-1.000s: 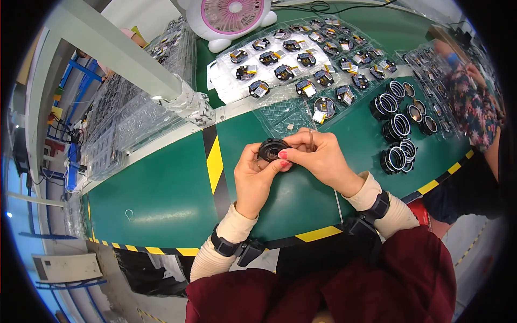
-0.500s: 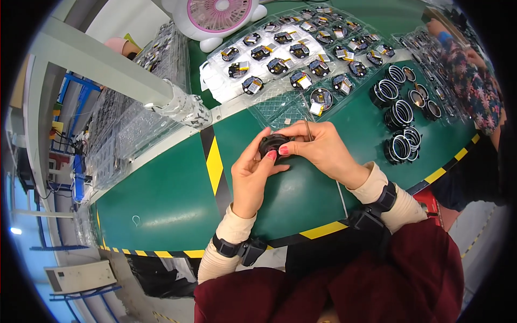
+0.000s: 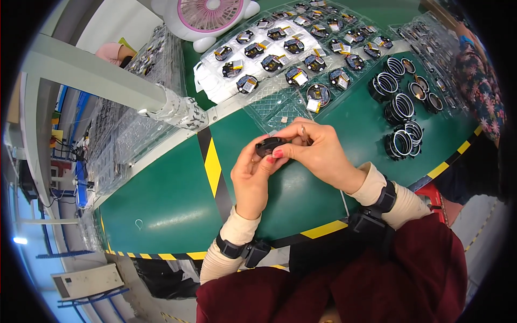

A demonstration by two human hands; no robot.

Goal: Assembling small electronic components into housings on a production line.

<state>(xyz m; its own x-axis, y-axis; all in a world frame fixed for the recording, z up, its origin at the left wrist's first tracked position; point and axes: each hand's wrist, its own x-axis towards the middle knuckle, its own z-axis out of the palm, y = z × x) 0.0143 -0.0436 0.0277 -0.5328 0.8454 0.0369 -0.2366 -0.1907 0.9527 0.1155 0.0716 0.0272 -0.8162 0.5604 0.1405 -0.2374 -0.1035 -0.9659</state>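
Note:
Both of my hands meet over the near part of the green table, just in front of the clear trays. Between them is a small round black casing (image 3: 269, 146), tilted, with its edge toward me. My left hand (image 3: 251, 177) grips its left side between thumb and fingers. My right hand (image 3: 318, 153) pinches its right side, thumb and forefinger closed on the rim. A thin metallic piece shows by the right forefinger; whether it is a ring or a tool I cannot tell. The casing's far face is hidden by my fingers.
Beyond my hands, clear plastic trays (image 3: 274, 110) hold several round circuit modules (image 3: 318, 96) with small batteries. Black casings with silver rings (image 3: 399, 107) stand at the right. A pink-and-white fan (image 3: 210, 16) and a wrapped post (image 3: 180, 110) are farther off. Another person's flowered sleeve (image 3: 479, 86) is at far right.
The casing has been tipped so that it shows more edge-on. My fingers have shifted slightly around it, and both hands still hold it. The whole view has moved a little.

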